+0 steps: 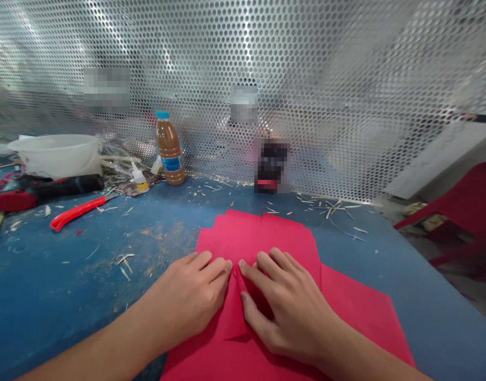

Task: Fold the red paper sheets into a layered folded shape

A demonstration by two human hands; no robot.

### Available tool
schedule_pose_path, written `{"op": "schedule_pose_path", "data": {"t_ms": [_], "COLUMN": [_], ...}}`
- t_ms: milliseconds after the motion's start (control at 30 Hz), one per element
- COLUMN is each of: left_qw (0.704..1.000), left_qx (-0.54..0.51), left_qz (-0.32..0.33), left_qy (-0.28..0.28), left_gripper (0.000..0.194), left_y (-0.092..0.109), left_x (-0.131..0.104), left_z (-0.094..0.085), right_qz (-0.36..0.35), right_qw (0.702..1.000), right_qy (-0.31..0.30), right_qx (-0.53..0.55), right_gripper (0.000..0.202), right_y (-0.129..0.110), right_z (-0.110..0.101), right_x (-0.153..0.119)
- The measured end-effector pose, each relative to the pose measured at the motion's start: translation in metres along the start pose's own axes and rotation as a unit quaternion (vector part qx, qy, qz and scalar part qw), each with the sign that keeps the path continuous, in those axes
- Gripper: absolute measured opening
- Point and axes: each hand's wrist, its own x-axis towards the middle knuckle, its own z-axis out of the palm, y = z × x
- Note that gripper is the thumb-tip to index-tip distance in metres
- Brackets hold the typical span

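Observation:
Several sheets of red paper (262,233) lie overlapped on the blue table in front of me. A smaller folded piece of red paper (235,317) rests on top, a crease standing up between my hands. My left hand (197,291) is closed, its curled fingers pressed against the paper at the left of the fold. My right hand (284,301) is closed over the fold's right side, thumb below and fingertips bent onto the paper. The parts of the paper under both palms are hidden.
At the left lie a red-handled knife (80,211), a black-and-red power tool (48,188), a white tub (60,156) and a small glue bottle (138,177). A brown drink bottle (170,151) stands by the perforated metal panel (211,63). Scraps litter the blue table (84,296).

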Motion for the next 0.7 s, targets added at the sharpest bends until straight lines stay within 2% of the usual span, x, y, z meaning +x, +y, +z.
{"op": "schedule_pose_path", "data": {"t_ms": [100,233,400,500,600,700], "left_qw": [0.997,0.99,0.98,0.959,0.928,0.888], "left_qx": [-0.045,-0.07,-0.099,-0.189,-0.29,-0.362], "left_qz": [-0.055,-0.118,-0.166,-0.199,-0.221,-0.272], "left_qy": [0.002,-0.017,-0.054,-0.074,-0.069,-0.08], "left_gripper": [0.029,0.041,0.034,0.026,0.017,0.01], "left_y": [0.0,0.001,0.0,-0.003,-0.005,-0.007], "left_x": [0.0,-0.001,0.002,0.005,0.007,0.009], "left_z": [-0.002,-0.001,-0.001,-0.004,-0.009,-0.018], "right_qz": [0.019,0.06,0.084,0.087,0.102,0.126], "right_qw": [0.999,0.995,0.994,0.993,0.987,0.969], "right_qy": [-0.004,0.022,0.017,0.011,0.011,-0.002], "right_qx": [0.048,0.075,0.073,0.084,0.126,0.212], "right_gripper": [0.023,0.034,0.031,0.021,0.007,0.011], "right_y": [0.005,0.013,0.013,0.01,0.009,0.009], "right_z": [-0.001,0.001,0.002,-0.002,-0.009,-0.02], "right_x": [0.004,0.009,0.008,0.01,0.015,0.019]}}
